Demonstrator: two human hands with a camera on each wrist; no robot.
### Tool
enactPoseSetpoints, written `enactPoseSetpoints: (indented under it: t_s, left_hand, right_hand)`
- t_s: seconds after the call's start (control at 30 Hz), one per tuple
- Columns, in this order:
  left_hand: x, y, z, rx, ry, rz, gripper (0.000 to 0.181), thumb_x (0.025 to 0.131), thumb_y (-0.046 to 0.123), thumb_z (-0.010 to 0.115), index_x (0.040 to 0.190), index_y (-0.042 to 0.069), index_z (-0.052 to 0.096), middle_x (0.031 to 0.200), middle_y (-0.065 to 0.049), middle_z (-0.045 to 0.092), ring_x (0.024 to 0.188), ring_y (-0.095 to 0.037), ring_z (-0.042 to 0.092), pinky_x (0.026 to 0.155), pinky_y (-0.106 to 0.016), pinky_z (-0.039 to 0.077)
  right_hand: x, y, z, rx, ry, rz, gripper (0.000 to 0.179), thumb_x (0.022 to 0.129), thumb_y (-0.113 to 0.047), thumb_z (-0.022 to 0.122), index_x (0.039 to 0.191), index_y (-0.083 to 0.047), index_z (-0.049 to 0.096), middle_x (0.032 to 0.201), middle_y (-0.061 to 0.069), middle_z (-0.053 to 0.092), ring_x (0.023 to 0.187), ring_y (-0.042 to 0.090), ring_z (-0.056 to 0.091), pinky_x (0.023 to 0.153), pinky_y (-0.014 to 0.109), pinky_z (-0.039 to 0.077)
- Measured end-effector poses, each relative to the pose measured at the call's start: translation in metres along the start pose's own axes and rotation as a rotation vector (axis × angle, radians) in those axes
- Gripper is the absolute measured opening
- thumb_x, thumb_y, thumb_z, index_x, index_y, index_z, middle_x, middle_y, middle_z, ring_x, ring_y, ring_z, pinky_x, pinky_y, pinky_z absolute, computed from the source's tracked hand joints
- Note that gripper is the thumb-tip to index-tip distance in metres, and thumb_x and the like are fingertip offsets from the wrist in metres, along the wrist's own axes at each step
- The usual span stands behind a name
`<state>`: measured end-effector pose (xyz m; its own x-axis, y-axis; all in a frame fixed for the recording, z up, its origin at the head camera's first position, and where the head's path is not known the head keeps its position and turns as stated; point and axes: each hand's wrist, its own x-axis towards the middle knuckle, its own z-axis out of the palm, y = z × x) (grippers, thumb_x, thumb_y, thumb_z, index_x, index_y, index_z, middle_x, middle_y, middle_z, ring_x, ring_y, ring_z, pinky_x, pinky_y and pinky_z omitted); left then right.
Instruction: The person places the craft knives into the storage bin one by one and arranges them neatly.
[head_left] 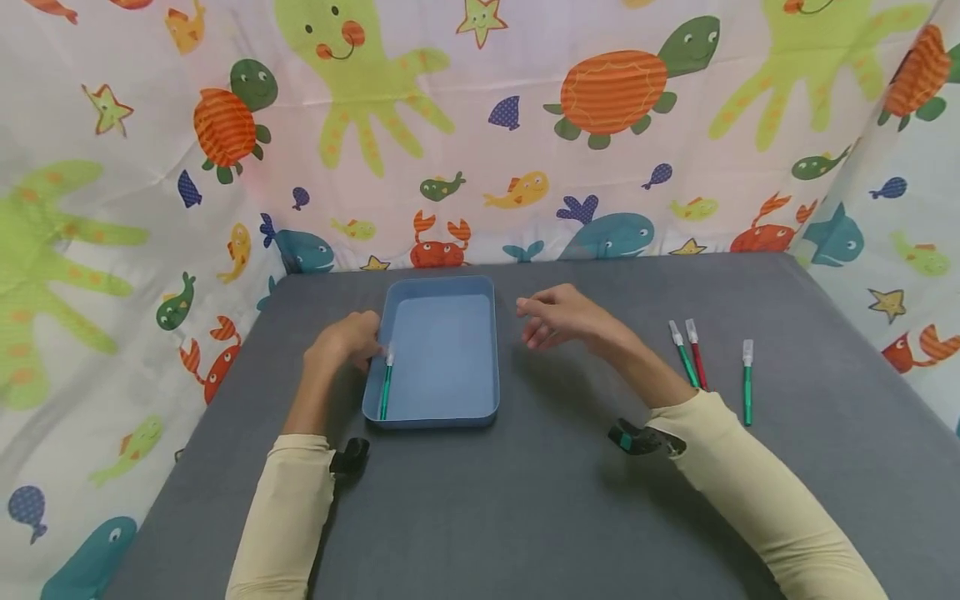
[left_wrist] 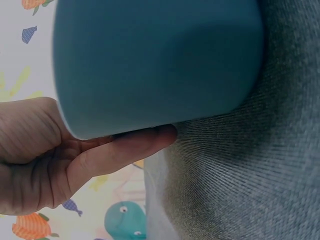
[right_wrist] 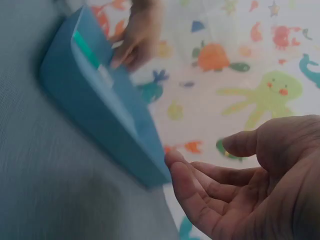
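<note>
A shallow blue tray lies on the table. My left hand grips its left wall, the thumb over the rim and the fingers against the outside. In the left wrist view the left hand's fingers touch the outer wall of the tray. Inside the tray, along the left wall, rests a slim green pen-shaped tool with a clear cap. My right hand hovers right of the tray, apart from it, fingers loosely bent and holding nothing; the right wrist view shows this hand with thumb and fingertips apart.
On the right of the grey table lie a green capped tool, a red capped one close beside it, and another green one further right. A sea-animal patterned curtain hangs behind and at both sides.
</note>
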<state>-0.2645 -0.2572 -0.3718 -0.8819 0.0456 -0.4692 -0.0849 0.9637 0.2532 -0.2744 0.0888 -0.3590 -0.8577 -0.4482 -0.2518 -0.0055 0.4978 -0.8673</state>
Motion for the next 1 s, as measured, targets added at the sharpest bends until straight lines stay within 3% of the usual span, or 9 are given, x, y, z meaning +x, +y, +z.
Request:
enactPoseSetpoints:
  t_s: [0.3,0.6,0.87,1.0]
  left_hand:
    - [0.0,0.006,0.002,-0.013,0.003,-0.001,0.031,0.101,0.012,0.068,0.126,-0.005,0.06,0.115,-0.021,0.069,0.097,-0.028,0.071,0.089,-0.044,0.062]
    - [-0.001,0.005,-0.002,0.007,-0.01,-0.005,0.031,0.102,0.011,0.066,0.127,-0.007,0.06,0.117,-0.023,0.069,0.099,-0.03,0.071,0.09,-0.045,0.062]
    - [-0.001,0.005,-0.003,0.009,-0.011,-0.004,0.029,0.102,0.01,0.066,0.124,-0.006,0.06,0.114,-0.022,0.068,0.096,-0.028,0.07,0.086,-0.042,0.061]
    - [-0.001,0.005,-0.004,0.022,-0.015,0.014,0.028,0.101,0.01,0.067,0.123,-0.007,0.06,0.112,-0.022,0.068,0.094,-0.028,0.07,0.084,-0.041,0.061]
  right_hand:
    - [-0.039,0.041,-0.06,-0.12,0.048,0.04,0.056,0.11,-0.036,0.051,0.144,0.009,0.052,0.115,0.029,0.075,0.093,0.026,0.078,0.088,0.041,0.064]
    - [-0.074,0.078,-0.098,-0.244,0.152,0.105,0.054,0.109,-0.031,0.054,0.139,0.014,0.055,0.097,0.017,0.074,0.083,0.018,0.074,0.077,0.03,0.064]
    - [-0.085,0.095,-0.121,-0.444,0.188,0.135,0.047,0.108,-0.027,0.056,0.12,0.016,0.067,0.091,0.021,0.075,0.076,0.021,0.073,0.074,0.036,0.062]
    - [-0.086,0.1,-0.124,-0.46,0.161,0.169,0.044,0.107,-0.027,0.057,0.113,0.015,0.07,0.087,0.02,0.075,0.073,0.021,0.073,0.074,0.041,0.063]
